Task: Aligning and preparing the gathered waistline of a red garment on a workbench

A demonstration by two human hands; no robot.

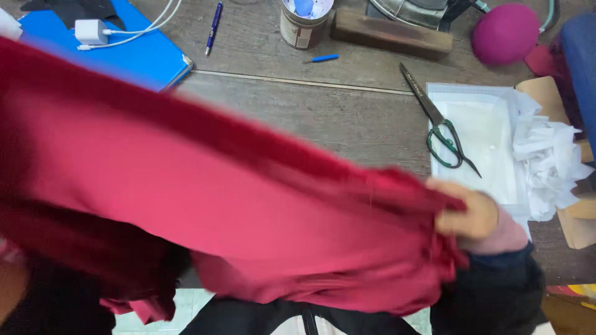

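Note:
A large piece of dark pink-red cloth (205, 205) stretches across the lower left and middle of the head view, blurred by motion and held above a grey wooden table (335, 118). My right hand (467, 214) is closed on the cloth's right edge, where the fabric bunches into folds. My left hand is hidden under or behind the cloth at the lower left; only a sliver of something skin-coloured shows at the frame's edge.
Black-handled scissors (442, 127) lie on a clear plastic folder (478, 133) beside crumpled white paper (549, 158) and a cardboard box (580, 220). At the back: a blue folder (133, 53) with a white charger (91, 31), a blue pen (213, 26), a tin can (302, 23), a wooden block (391, 34), a magenta ball (504, 34).

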